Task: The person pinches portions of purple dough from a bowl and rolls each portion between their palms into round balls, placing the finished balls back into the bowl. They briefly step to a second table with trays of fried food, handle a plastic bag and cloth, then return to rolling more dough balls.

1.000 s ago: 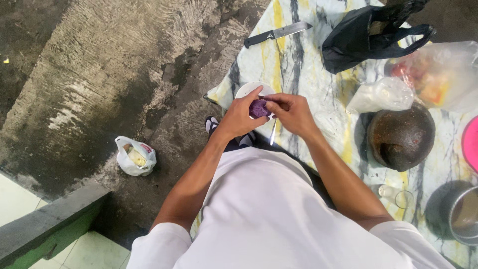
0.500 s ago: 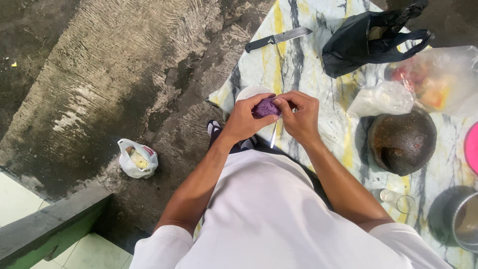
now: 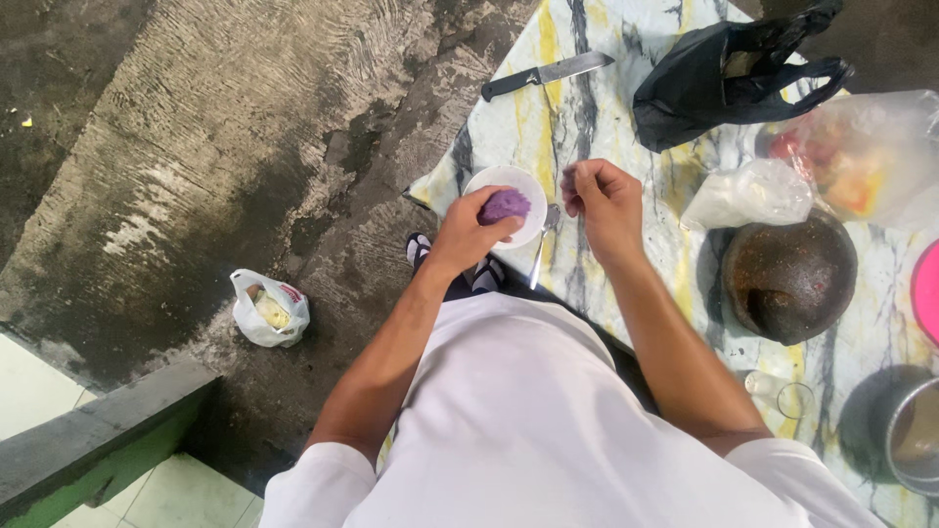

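A small white plastic bag (image 3: 269,308) lies on the concrete floor; further right, a knife (image 3: 544,75), black bag (image 3: 729,83) and stone mortar (image 3: 788,277) rest on the marbled mat (image 3: 587,127). The left hand (image 3: 472,233) grips a purple onion (image 3: 505,205) over a white bowl (image 3: 489,183), while the right hand (image 3: 602,200) beside it pinches a bit of peel (image 3: 568,180).

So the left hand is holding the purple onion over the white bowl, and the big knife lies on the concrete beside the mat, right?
Not quite. In the head view the left hand does hold the purple onion over the white bowl, but the big knife lies on the mat, not the concrete.
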A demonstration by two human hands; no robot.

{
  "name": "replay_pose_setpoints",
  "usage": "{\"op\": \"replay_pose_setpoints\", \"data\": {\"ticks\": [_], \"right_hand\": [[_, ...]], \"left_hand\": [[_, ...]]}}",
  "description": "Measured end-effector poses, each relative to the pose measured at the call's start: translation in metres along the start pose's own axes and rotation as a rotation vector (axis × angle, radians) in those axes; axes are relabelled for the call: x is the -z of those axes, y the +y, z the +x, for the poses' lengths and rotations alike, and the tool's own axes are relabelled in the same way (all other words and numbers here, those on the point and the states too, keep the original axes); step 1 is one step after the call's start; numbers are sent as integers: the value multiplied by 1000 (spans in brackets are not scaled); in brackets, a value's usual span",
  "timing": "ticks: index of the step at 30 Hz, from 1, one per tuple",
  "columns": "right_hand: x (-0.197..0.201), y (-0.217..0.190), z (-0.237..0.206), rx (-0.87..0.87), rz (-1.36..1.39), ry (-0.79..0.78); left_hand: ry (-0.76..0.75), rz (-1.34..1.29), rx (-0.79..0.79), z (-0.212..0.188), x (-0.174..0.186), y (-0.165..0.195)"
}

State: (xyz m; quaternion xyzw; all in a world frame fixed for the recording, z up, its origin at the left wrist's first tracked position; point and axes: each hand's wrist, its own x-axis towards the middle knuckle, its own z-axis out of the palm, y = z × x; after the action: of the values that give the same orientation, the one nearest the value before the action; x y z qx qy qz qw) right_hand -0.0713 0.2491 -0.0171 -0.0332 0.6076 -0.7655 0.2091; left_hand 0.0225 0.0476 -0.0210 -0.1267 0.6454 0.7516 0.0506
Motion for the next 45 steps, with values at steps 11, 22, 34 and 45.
{"op": "replay_pose_setpoints", "data": {"ticks": [11,22,34,45], "right_hand": [[13,10,-7,-225,93,10],[17,5,-13,-277,179,-105],[30,22,-12,-36,-88,12],[-76,-57,-49,445,-767,-391]], "left_hand": [[92,578,-69,12,6,-60],[20,1151,-401,30,-11,-128],[52,1012,-501,13,-17,-116],[32,-1145,-87,-8,-12,-2]]}}
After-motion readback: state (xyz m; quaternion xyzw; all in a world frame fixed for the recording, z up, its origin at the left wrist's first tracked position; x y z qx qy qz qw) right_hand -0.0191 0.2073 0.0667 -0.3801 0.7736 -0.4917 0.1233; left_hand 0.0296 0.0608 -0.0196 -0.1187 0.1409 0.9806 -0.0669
